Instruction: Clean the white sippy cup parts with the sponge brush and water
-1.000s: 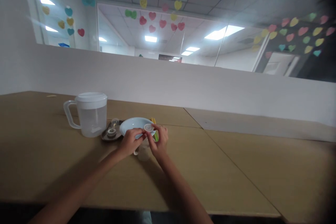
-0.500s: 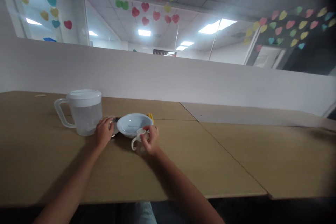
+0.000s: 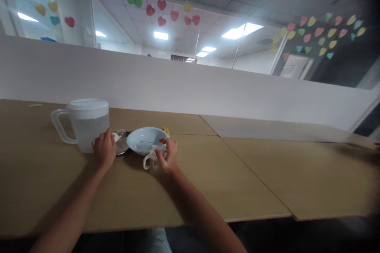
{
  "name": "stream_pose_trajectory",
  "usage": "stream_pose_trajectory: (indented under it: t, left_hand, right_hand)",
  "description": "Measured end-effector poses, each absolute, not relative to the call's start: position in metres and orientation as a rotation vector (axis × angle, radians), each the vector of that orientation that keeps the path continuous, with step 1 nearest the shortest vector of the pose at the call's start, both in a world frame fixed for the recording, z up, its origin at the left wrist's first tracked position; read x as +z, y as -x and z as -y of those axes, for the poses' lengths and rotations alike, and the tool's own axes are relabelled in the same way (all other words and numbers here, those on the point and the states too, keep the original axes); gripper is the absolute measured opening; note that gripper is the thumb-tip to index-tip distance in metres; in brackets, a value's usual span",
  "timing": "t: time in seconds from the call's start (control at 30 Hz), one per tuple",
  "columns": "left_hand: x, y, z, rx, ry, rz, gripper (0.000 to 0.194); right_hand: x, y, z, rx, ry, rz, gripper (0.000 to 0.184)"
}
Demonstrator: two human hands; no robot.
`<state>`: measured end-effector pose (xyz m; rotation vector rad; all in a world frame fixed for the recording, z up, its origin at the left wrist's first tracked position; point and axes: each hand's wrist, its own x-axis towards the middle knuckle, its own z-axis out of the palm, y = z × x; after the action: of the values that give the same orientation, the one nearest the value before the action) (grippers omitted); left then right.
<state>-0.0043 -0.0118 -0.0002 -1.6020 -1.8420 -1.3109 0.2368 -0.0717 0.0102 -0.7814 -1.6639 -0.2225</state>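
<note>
My left hand (image 3: 105,149) is in front of the right side of a clear pitcher with a white lid (image 3: 89,126). Its fingers are curled, and a bit of white shows at its right edge; what it holds, if anything, is hidden. To its right is a clear glass vessel (image 3: 122,145) with a shiny base. A small clear cup with a white curved handle (image 3: 146,162) stands before a pale bowl (image 3: 138,142). My right hand (image 3: 168,156) is at the cup's right side, thumb and forefinger spread beside its white top. A thin stick-like thing lies in the bowl.
Yellow pieces (image 3: 166,130) show behind the bowl. A flat light-coloured thing (image 3: 35,105) lies near the far left edge of the wooden table (image 3: 237,189). Seams cross the tabletop. Behind it rises a white wall (image 3: 154,83) with windows carrying paper hearts.
My left hand has moved left, from beside the glass vessel to the pitcher's front. The right thumb and forefinger are wider apart at the cup. The view has turned slightly right.
</note>
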Motion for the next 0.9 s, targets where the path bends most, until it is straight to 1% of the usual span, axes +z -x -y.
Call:
stream_pose_trajectory:
  t: [0.07, 0.13, 0.23, 0.33, 0.4, 0.47, 0.53, 0.6, 0.67, 0.77, 0.9]
  left_hand:
    - [0.012, -0.004, 0.022, -1.534, 1.515, 1.600, 0.035]
    - [0.021, -0.017, 0.033, -1.666, 1.544, 1.295, 0.030]
    - [0.029, -0.041, 0.051, -1.716, 1.623, 0.832, 0.025]
    - [0.030, -0.061, 0.070, -1.681, 1.761, 0.433, 0.031]
    - [0.029, -0.069, 0.080, -1.655, 1.862, 0.301, 0.035]
    - [0.029, -0.073, 0.088, -1.661, 1.938, 0.277, 0.035]
    - [0.028, -0.076, 0.091, -1.728, 1.960, 0.349, 0.030]
    - [0.029, -0.079, 0.091, -1.870, 1.949, 0.506, 0.021]
    - [0.031, -0.084, 0.089, -2.100, 1.954, 0.721, 0.014]
    - [0.034, -0.092, 0.085, -2.490, 2.027, 1.002, 0.021]
    - [0.035, -0.094, 0.077, -2.941, 2.113, 1.172, 0.029]
  right_hand:
    - [0.017, -0.238, 0.075, -0.269, 0.783, 1.607, 0.027]
    - [0.025, -0.240, 0.080, -0.355, 0.767, 1.578, 0.028]
    - [0.037, -0.241, 0.088, -0.575, 0.686, 1.611, 0.039]
    - [0.043, -0.240, 0.092, -0.776, 0.582, 1.712, 0.056]
    - [0.043, -0.239, 0.091, -0.815, 0.524, 1.756, 0.062]
    - [0.040, -0.238, 0.087, -0.793, 0.458, 1.778, 0.064]
    - [0.036, -0.236, 0.084, -0.739, 0.393, 1.803, 0.065]
    - [0.032, -0.234, 0.082, -0.681, 0.363, 1.800, 0.064]
    - [0.030, -0.230, 0.081, -0.644, 0.394, 1.764, 0.062]
    - [0.029, -0.226, 0.082, -0.645, 0.466, 1.730, 0.060]
    - [0.030, -0.225, 0.079, -0.674, 0.495, 1.738, 0.063]
